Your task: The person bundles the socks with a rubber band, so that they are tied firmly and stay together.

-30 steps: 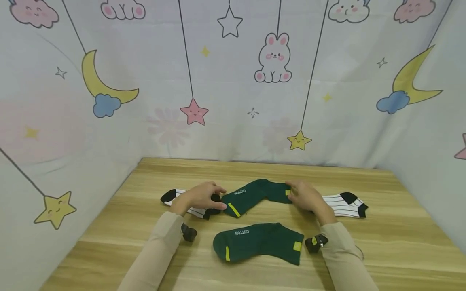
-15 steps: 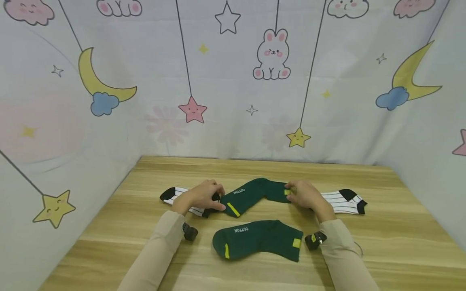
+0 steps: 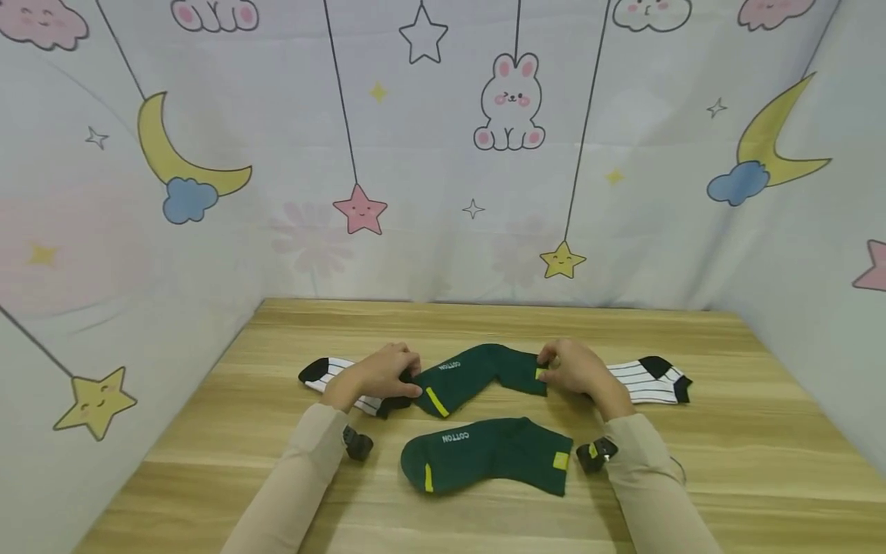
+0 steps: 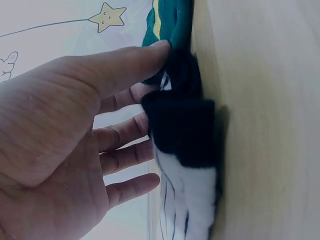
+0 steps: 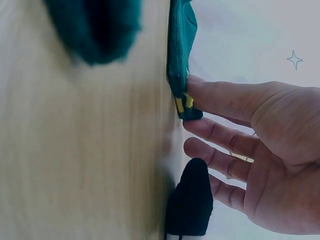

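Observation:
A dark green sock (image 3: 477,373) with yellow marks and COTTON lettering lies bent across the far middle of the table. My left hand (image 3: 379,375) pinches its toe end between thumb and forefinger; the forefinger's tip is hidden in the left wrist view. At the other end, my right hand (image 3: 577,371) pinches the cuff by its yellow tag, thumb on one side. A matching green sock (image 3: 484,455) lies flat nearer me. Under my left hand is a white striped sock (image 3: 339,373) with black ends, partly covered. Another striped sock (image 3: 647,382) lies beyond my right hand.
All the socks lie on a wood-grain table (image 3: 747,462). Behind it and at both sides hangs a pale curtain (image 3: 443,254) printed with stars, moons and a rabbit. A small black camera (image 3: 358,444) sits at the left wrist, with another one (image 3: 595,455) at the right.
The far green sock has come slightly nearer to the other green sock, its cuff lowered with my right hand's pinch. The view has shifted a little; the other socks look the same.

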A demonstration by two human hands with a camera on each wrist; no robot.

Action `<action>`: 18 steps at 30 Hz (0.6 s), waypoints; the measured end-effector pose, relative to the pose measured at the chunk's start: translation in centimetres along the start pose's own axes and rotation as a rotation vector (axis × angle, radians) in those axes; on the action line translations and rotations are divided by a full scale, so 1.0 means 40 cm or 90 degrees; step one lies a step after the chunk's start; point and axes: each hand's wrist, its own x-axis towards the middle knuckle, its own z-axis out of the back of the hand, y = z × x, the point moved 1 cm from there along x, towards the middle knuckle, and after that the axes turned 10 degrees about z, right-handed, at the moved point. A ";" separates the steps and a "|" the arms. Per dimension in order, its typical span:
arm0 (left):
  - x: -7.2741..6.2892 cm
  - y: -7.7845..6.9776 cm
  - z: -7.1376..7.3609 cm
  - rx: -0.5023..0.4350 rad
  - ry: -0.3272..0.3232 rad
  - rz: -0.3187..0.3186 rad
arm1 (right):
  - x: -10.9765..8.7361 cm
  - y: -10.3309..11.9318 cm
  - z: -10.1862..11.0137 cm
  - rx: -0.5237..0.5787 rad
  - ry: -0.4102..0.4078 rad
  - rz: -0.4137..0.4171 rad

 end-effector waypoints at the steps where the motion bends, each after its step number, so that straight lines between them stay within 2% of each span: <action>1: 0.000 0.000 -0.002 0.000 -0.003 -0.003 | -0.001 0.000 -0.002 0.006 -0.003 0.003; 10: -0.009 0.002 -0.022 -0.022 -0.011 -0.029 | -0.014 0.000 -0.026 0.021 -0.016 -0.024; 18: -0.003 0.006 0.007 -0.054 -0.041 -0.049 | -0.003 0.002 0.004 0.021 -0.026 -0.035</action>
